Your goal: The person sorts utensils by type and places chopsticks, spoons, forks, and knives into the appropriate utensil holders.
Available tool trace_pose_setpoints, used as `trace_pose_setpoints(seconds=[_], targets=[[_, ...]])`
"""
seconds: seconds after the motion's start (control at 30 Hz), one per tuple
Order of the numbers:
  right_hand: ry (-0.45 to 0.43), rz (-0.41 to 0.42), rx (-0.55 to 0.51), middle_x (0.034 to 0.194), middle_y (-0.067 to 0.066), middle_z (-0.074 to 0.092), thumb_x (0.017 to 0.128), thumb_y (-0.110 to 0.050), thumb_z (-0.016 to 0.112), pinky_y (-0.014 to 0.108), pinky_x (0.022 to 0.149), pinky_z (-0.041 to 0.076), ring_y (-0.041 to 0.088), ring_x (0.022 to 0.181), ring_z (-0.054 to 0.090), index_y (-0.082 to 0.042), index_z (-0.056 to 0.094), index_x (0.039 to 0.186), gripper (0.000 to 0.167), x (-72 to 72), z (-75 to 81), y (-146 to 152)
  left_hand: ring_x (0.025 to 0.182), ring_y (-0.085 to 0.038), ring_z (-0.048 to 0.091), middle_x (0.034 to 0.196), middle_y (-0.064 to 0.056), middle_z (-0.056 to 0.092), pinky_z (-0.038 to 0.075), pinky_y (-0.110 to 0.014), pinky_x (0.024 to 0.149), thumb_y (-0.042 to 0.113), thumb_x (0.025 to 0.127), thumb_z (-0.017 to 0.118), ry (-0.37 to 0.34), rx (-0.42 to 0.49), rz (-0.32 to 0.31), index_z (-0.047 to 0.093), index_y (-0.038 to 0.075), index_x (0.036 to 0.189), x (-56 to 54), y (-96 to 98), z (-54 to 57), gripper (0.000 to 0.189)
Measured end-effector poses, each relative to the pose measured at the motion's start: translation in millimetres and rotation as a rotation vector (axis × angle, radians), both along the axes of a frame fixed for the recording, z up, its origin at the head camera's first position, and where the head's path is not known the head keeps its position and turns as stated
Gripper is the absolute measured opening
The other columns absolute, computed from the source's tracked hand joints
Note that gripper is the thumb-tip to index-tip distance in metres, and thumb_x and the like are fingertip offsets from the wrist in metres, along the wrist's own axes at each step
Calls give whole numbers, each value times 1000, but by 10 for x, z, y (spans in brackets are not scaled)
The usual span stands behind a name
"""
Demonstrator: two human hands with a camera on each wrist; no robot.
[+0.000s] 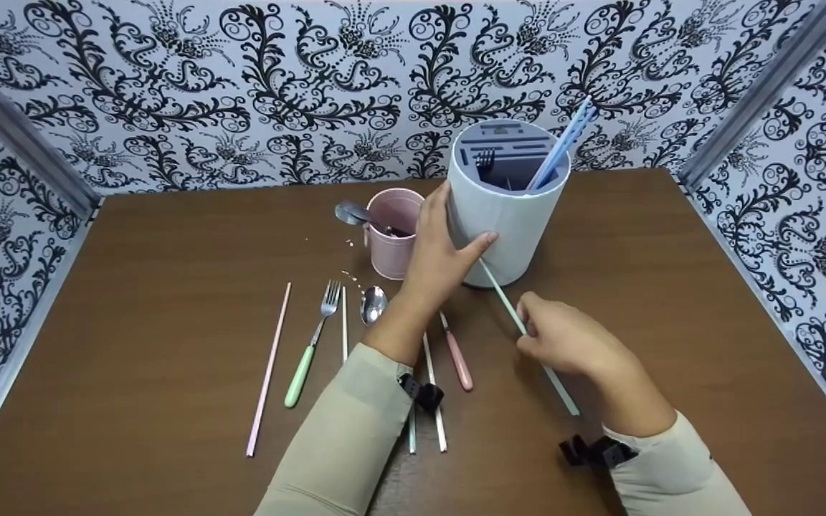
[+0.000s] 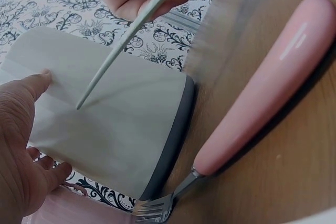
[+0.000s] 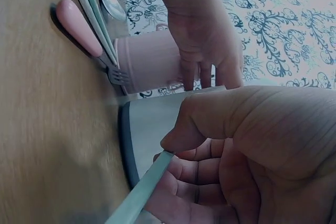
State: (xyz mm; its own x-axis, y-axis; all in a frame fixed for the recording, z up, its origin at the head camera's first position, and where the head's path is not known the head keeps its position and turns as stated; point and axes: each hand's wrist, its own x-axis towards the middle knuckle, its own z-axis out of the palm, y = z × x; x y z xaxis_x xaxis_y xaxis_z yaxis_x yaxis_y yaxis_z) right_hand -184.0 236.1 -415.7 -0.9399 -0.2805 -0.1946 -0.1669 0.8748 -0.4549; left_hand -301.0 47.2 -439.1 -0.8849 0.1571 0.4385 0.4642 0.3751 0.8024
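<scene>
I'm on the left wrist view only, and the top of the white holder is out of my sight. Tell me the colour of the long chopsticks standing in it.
Observer: The chopsticks in the white holder are light blue.

Operator: Now tell me what leans out of the pink cup.

Observer: A metal spoon leans over the left side of the pink cup in the head view.

Operator: Name the utensil lying farthest left in that view.

Observer: A pink chopstick.

L hand (image 1: 442,251) fwd, thumb spread from fingers; R hand (image 1: 563,333) lower, thumb & fingers pinched.
</scene>
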Motion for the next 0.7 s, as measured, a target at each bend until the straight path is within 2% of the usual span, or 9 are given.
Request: trace_pose_setpoints(seconds=[0.17,0.3,0.7], targets=[[-59,24,-23,77,0,54,90,-6,63,30,60,42,15,66,51,-7,54,105,18,2,33,65,147,-27,42,157,-15,44,32,-37,126,35,85,86,-1,-3,0,33,3,159,-5,3,-6,97],[-87,10,-52,78,2,54,91,-5,62,31,60,43,16,67,52,-6,54,106,17,11,79,122,147,-27,41,157,-15,44,32,-37,126,35,85,86,-3,-4,0,33,3,159,-9,1,-12,97],[-22,7,-124,80,2,54,90,-3,62,30,63,44,16,71,51,-4,54,105,17,28,182,265,148,-27,41,158,-15,43,31,-37,127,36,86,85,-7,-18,1,32,4,160,-4,-2,-9,97]])
